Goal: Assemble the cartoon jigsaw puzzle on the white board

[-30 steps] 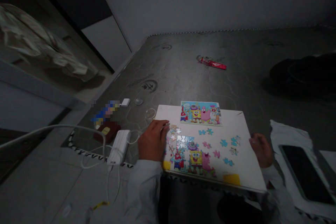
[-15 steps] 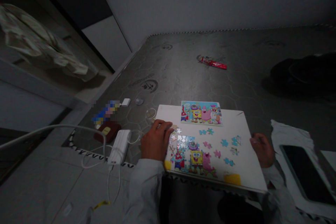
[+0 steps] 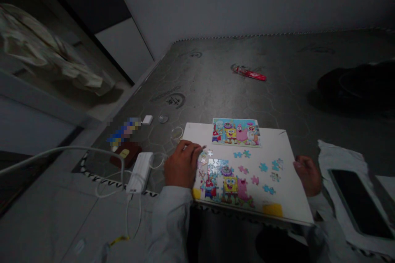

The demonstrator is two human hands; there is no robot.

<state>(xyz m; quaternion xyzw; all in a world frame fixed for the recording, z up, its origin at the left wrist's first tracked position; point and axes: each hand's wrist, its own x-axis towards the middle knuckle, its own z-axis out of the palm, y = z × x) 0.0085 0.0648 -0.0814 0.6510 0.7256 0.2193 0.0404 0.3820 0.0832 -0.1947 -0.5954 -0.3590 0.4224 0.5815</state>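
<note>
A white board [image 3: 286, 197] lies in front of me on a dark mat, carrying a half-built cartoon jigsaw [image 3: 224, 181]. Several loose pieces [image 3: 262, 167] lie scattered on the board's right half. At the board's far edge sits a colourful reference picture [image 3: 236, 132]. My left hand [image 3: 182, 164] rests at the board's left edge with its fingers pinched on a small puzzle piece [image 3: 203, 147], close to more loose pieces [image 3: 206, 155]. My right hand [image 3: 307, 174] is curled against the board's right edge, gripping it.
A white power adapter [image 3: 140, 171] with cables lies left of the board, beside a dark red box [image 3: 127, 154] and a small white block [image 3: 147, 120]. A red wrapper [image 3: 249, 74] lies farther off. A dark tablet [image 3: 359, 203] rests on white cloth at right.
My left hand's fingers curled from lying flat over the loose pieces into a pinch and lifted one small piece. My right hand stayed at the board's edge.
</note>
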